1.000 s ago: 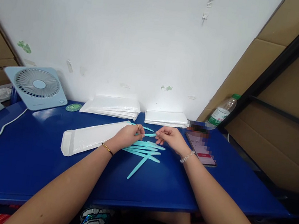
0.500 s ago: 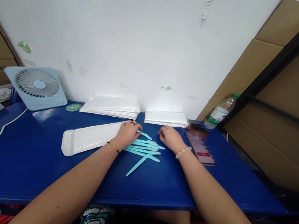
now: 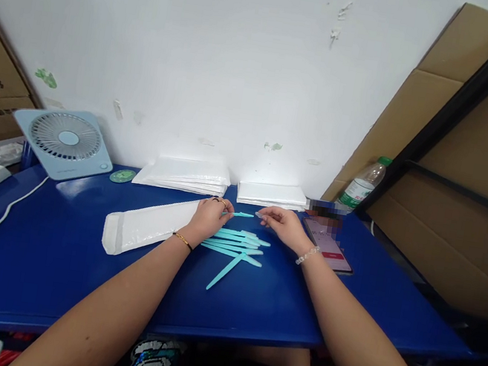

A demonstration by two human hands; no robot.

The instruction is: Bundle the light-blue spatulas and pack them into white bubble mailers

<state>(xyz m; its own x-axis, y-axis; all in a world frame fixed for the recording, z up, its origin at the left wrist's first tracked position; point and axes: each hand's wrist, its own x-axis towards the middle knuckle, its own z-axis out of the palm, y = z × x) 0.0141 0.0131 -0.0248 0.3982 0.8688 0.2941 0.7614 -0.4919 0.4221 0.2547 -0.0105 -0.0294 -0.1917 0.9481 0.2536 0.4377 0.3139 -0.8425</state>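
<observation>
My left hand [image 3: 210, 219] is closed on the handle of a teal eyebrow razor [image 3: 243, 214], its slim blade end pointing right. Between the fingertips of my right hand [image 3: 281, 224] is a small clear blade cap [image 3: 259, 214], a short gap from the razor's tip. Several more teal eyebrow razors [image 3: 235, 244] lie fanned out just below the hands, one of them crossing the others at a slant. A white padded mailer [image 3: 146, 224] lies flat to the left, its right end partly hidden by my left hand.
Stacked white mailers [image 3: 185, 173] and a smaller white stack [image 3: 271, 194] stand against the wall. A blue fan [image 3: 67, 141] and a green disc [image 3: 122, 176] are at left. On the right are a phone [image 3: 328, 247] and a bottle [image 3: 363, 185]. The table [image 3: 117, 292] is blue.
The razor in my left hand has turned from slanting downward to nearly level. My right hand has shifted slightly right and opened out its outline, so the clear cap shows better.
</observation>
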